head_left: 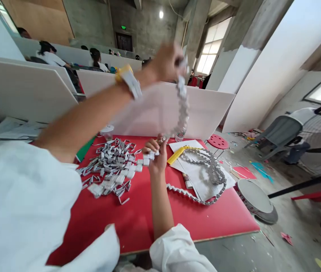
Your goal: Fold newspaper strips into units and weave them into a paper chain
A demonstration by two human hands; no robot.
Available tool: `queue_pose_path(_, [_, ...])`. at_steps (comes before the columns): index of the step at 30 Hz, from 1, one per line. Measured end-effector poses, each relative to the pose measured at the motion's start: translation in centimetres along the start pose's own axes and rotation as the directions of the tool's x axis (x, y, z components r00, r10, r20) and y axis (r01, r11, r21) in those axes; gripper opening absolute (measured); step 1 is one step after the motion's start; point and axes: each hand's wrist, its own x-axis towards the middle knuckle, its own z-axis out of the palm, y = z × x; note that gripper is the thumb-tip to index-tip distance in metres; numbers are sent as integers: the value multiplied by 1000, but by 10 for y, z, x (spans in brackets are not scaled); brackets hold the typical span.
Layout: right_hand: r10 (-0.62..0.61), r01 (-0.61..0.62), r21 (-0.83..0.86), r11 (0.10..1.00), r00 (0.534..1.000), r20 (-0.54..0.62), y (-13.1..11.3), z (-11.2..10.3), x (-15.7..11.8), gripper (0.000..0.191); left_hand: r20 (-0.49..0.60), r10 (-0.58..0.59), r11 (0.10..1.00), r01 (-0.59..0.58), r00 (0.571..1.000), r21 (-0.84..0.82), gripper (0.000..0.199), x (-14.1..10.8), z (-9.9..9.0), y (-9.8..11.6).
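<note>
The left hand (pixel 168 62) is up high and blurry, but it seems to be closed around a gray paper chain (pixel 182 109). The chain hangs down to the right hand (pixel 158 156), which pinches it low over the red table (pixel 214 221). On the left is a messy pile of folded paper links (pixel 108 160). On the right, a long loop of chain (pixel 216 173) lies partly on white paper sheets (pixel 198 180), near a yellow strip (pixel 176 155).

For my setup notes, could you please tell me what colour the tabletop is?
The tabletop is red, showing best in the head view.
</note>
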Motion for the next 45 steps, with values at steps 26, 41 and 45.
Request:
queue_pose_path(26, [-34, 148, 232, 961, 901, -433, -28, -41, 11, 25, -179, -17, 910, -58, 984, -410, 52, -257, 78, -76])
queue_pose_path(41, [-29, -29, -843, 538, 998, -52, -79, -5, -58, 25, -684, -444, 850, 31, 578, -525, 24, -262, 81, -52])
queue_pose_path(45, [-38, 158, -768, 620, 984, 172, -46, 37, -48, 51, -626, -428, 836, 23, 652, -548, 25, -264, 82, -48])
